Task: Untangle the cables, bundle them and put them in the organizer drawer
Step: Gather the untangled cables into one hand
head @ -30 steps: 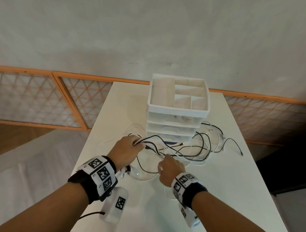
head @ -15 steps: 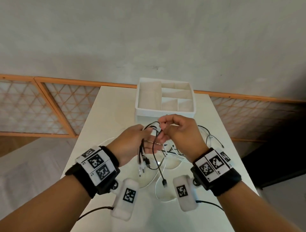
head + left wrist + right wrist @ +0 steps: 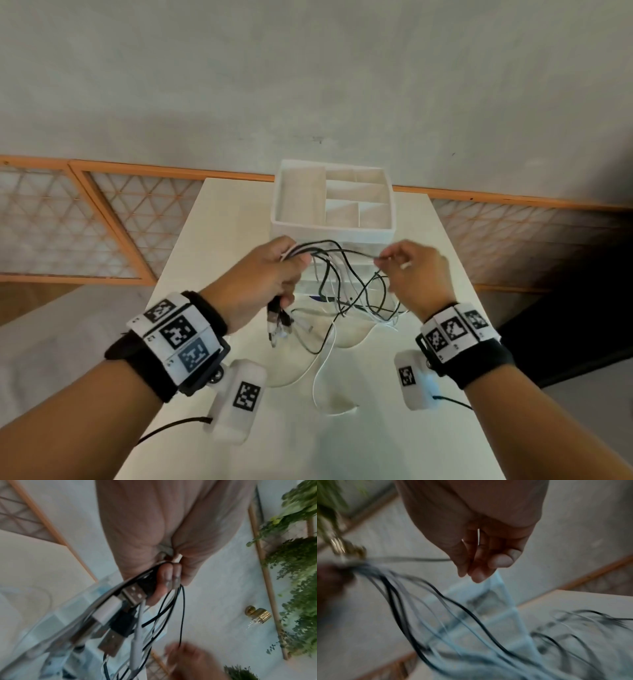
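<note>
I am gathering the connector ends of the thin black and white cables [image 3: 346, 284] in my left hand [image 3: 263, 277], fingers curled tight round them, so that every strand is starting from one fixed point and I can trace each one outward. The left wrist view is showing why this grip matters: the silver USB plugs [image 3: 132, 595] are hanging side by side below my curled fingers [image 3: 169, 573], lined up and ready for bundling later.

My right hand [image 3: 416, 270] is pinching one thin black strand [image 3: 356, 254] between thumb and fingertips, a narrow grip, and holding it out sideways, apart from the fist. I judge that I am singling this strand out to see where it crosses the others. The right wrist view is blurred, so I cannot tell from it how firmly the pinch is closing.

The rest of the cables are drooping in loops between my hands and trailing onto the white rectangular table [image 3: 428, 428], still crossed over one another. They are hanging just in front of the white plastic organizer with a divided open top tray [image 3: 334, 229], whose drawers are mostly hidden behind the cables, so I cannot tell if one is open.

By my reckoning the task is early: nothing is bundled, nothing stowed. Pulling hard now could tighten a knot.
</note>
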Tool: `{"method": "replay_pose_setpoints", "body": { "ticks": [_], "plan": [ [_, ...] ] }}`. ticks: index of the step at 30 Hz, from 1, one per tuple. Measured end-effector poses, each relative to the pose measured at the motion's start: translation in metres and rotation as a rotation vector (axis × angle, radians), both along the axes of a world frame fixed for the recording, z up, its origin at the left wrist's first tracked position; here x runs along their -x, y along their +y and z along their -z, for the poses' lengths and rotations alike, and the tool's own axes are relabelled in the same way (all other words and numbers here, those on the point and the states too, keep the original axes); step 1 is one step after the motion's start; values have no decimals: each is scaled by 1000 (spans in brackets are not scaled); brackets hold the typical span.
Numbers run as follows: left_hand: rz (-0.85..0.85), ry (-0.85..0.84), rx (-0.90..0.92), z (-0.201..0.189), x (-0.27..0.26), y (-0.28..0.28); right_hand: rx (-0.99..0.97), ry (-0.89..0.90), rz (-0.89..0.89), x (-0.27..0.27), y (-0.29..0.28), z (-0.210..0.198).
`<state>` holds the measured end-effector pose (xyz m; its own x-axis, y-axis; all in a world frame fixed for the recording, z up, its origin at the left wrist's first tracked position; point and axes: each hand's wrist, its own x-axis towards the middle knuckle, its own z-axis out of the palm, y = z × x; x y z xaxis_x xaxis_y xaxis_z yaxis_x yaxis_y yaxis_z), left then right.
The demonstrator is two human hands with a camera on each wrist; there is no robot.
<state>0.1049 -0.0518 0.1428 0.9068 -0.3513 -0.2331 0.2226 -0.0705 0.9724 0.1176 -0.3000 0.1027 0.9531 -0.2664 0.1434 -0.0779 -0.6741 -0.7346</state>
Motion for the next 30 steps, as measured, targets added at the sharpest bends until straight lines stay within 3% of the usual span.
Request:
{"method": "replay_pose_setpoints", "body": {
  "ticks": [2,4,7,10,13,16,20,23,26,30],
  "plan": [
    [-35,-67,15,-13,-2,5,144,245,-19,4,-17,33],
    [-79,-120,43,-23,-3,11,156,441,-3,9,-33,61],
    [-158,-150,29,-25,-6,21,141,544,181,5,-58,78],
    [-222,-184,-219,-11,-14,34,52,390,296,-8,-73,51],
    [-241,-135,-454,9,-17,39,-269,88,226,-19,-69,-11],
    [-279,-2,-451,29,-17,39,-406,-193,171,-25,-53,-66],
    [-383,87,-442,35,-20,40,-349,-468,217,-31,-44,-94],
    [-469,64,-451,33,-21,44,-219,-355,276,-39,-52,-73],
    [-382,74,-445,33,-17,47,-231,-200,280,-40,-60,-40],
    [-286,58,-388,32,-11,48,11,-107,218,-26,-63,-4]
  ]
}}
